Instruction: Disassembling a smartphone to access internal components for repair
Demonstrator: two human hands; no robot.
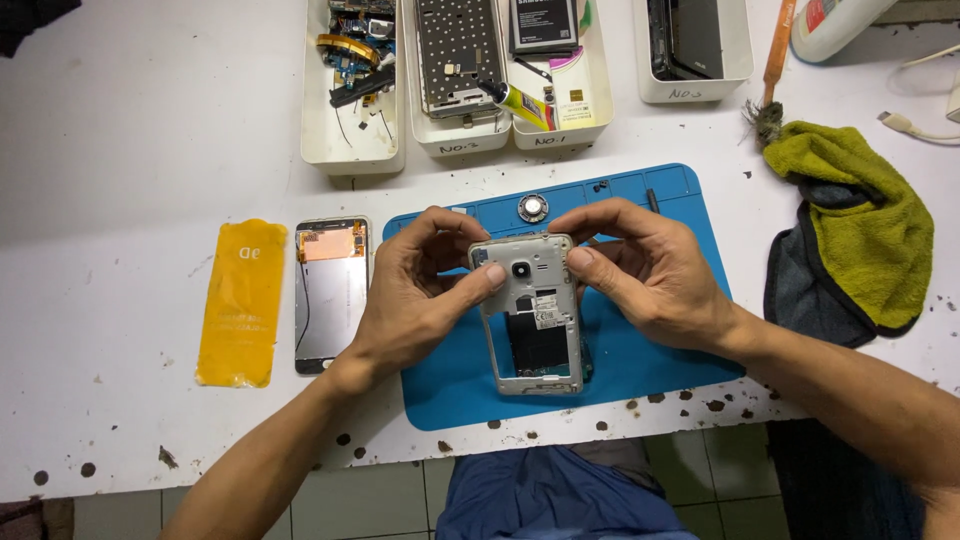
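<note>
- Phone frame [535, 315], back cover off and battery bay empty, sits centre frame over the blue mat [655, 345]
- We judge the teardown well along: screen panel [331, 295] lies apart at left on the bench [120, 150], parts sorted in the trays [352, 150] at top
- Left hand [415, 300] and right hand [655, 275] each have the grip closed on the phone frame's upper edges, thumbs pressing

Left hand [420, 290]: bare forearm entering from the lower left, wrist angled up and to the right; fingers curled over the top, thumb stretched rightward, pressing in a pinch grip. Right hand [645, 270]: bare forearm entering from the lower right, wrist angled up and to the left; fingers arched, thumb pointing left, fingertips closed in a matching grip. Hands face each other, close together.
</note>
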